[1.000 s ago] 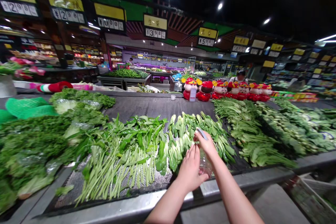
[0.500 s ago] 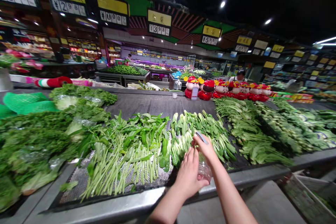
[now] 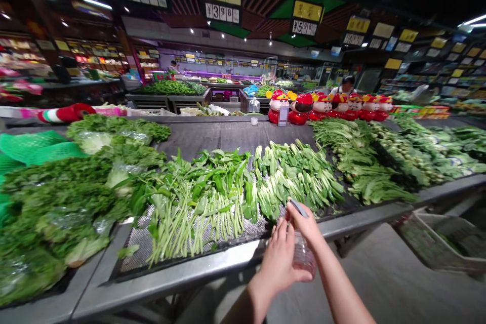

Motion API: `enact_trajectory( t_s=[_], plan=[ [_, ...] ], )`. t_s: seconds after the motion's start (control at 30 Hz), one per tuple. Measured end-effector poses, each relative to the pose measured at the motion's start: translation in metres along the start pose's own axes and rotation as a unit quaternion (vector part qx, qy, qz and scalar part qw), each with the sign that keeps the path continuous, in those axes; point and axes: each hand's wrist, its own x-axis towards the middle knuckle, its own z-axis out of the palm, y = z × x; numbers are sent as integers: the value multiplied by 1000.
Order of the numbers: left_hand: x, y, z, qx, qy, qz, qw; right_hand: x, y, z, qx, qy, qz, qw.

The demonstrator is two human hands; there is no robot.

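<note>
Clear plastic bottle (image 3: 304, 255) — you held it in your right hand (image 3: 304, 223), fingers closed round its top, your left hand (image 3: 279, 263) curled beside it, its hold unclear, just off the steel table edge (image 3: 190, 276) — a slack grip could drop it to the floor (image 3: 379, 273).

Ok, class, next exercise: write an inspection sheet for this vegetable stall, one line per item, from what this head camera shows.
Surface: stall with a metal edge, black mat and metal mesh.
Job's things: clear plastic bottle between both hands; grey strip at its top.
Clutter: green net on the stall, left of the bok choy; crate below the right side.
Grippers: left hand against the bottle; right hand pinching the strip.
Cables: nothing seen.
Surroundings: red figurines, price signs, a person beyond the stall.
</note>
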Motion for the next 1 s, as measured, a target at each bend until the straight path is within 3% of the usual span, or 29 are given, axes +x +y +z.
enact_trajectory(
  t_s=[0.13,0.33,0.53,0.8,1.0],
  plan=[
    [-6,1,15,-2,-17,-5,1000,-14,10,-2,5,-16,1,1000],
    [0,15,37,-4,6,32,999,-17,22,-31,-72,11,31,997],
    [10,28,49,9,-13,15,1000,-14,28,-48,-21,-5,21,1000],
    [6,27,47,18,-28,-35,999,-19,29,-44,-40,-35,-13,999],
    [13,32,36,28,35,-36,998,4,19,-47,58,-74,-24,995]
  ],
)
